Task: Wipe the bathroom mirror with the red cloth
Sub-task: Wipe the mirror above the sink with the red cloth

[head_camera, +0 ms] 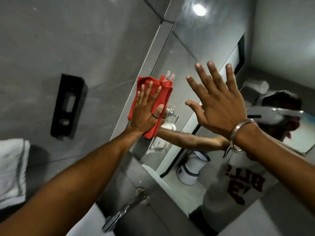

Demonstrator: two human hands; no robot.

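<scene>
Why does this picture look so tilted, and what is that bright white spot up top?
Head view: the wide lens bends and tilts the walls; the spot is a ceiling light glaring off the mirror; the tap at the bottom is blurred; the left hand pressing the red cloth stays fairly sharp.

So the cloth (153, 103) sits pinned flat under the left hand (146, 113) at the mirror's (201, 45) left edge. Right hand (219, 106) is just right of it. Dispenser (68, 106) on the wall, left, towel (12, 169) below it, faucet (126, 208) under the mirror's bottom edge.

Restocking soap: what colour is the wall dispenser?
Black, seen in the head view.
</scene>
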